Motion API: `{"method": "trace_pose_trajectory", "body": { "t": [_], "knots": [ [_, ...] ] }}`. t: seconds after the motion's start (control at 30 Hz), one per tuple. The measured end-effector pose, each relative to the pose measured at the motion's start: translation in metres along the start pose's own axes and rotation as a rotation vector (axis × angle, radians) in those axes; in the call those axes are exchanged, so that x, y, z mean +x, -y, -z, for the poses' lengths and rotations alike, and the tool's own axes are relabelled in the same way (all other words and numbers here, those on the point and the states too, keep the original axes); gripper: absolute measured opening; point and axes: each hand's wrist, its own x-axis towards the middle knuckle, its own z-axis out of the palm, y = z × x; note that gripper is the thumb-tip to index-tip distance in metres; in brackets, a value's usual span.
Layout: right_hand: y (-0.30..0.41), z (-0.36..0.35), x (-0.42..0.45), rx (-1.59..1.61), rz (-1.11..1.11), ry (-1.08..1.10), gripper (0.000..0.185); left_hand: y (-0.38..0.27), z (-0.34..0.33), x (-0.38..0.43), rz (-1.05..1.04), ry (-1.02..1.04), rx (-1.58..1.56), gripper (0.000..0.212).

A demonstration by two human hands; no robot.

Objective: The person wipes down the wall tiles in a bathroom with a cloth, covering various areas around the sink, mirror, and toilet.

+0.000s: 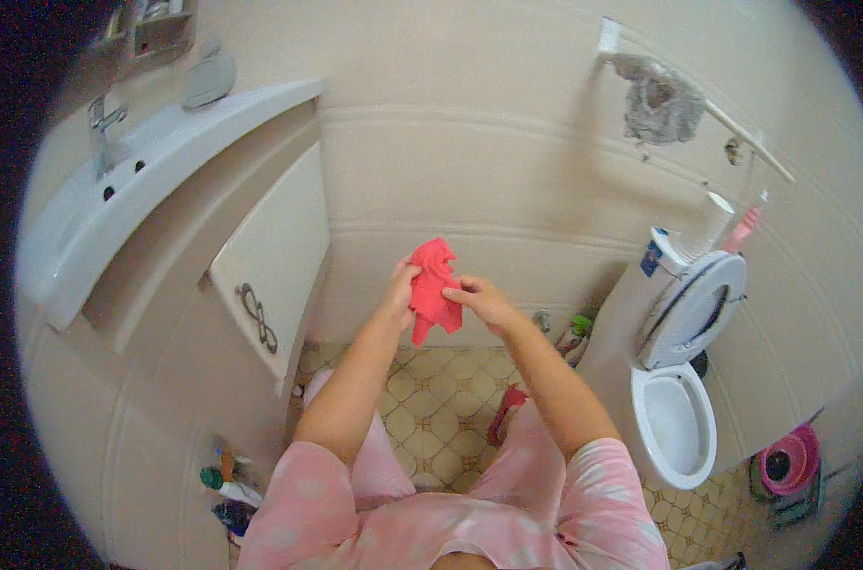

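A crumpled red cloth (pixel 435 292) is held up between my two hands, in front of my body and above the tiled floor. My left hand (pixel 405 285) grips its left side, with the thumb over the folds. My right hand (pixel 480 299) pinches its right edge between thumb and fingers. The cloth's lower end hangs in uneven points. Part of my left fingers is hidden behind it.
On the left are a white washbasin (pixel 189 146) with a tap (pixel 103 117) and a cabinet door (pixel 278 263). A toilet (pixel 674 427) with raised lid stands right, below a rail (pixel 749 139) with a grey cloth (pixel 659 107). Pink basins (pixel 795 463) lie lower right.
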Motion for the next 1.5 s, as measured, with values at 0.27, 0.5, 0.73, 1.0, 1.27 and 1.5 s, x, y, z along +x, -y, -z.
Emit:
{"method": "trace_pose_trajectory", "body": {
  "t": [0.27,0.5,0.73,1.0,1.27,1.5],
  "knots": [
    [0.002,0.01,-0.023,0.613,0.202,-0.283,0.039,0.027,-0.04,-0.011,0.2,-0.087,0.343,0.032],
    [-0.004,0.048,0.023,0.436,0.357,-0.736,0.046,0.047,-0.006,0.017,0.073,-0.138,0.562,0.039],
    [-0.017,0.136,0.086,-0.567,0.454,-1.248,0.056,0.051,0.025,0.057,-0.008,-0.229,0.635,0.032],
    [0.026,0.151,0.154,-1.128,0.672,-1.155,0.051,0.043,0.042,0.097,-0.1,-0.277,0.744,0.034],
    [0.032,0.216,0.191,-1.556,0.724,-0.972,0.047,0.052,0.063,0.138,-0.188,-0.312,0.852,0.042],
    [0.032,0.311,0.141,-1.434,0.599,-1.303,0.051,0.054,0.027,0.15,-0.436,-0.444,1.331,0.061]
  ]
}}
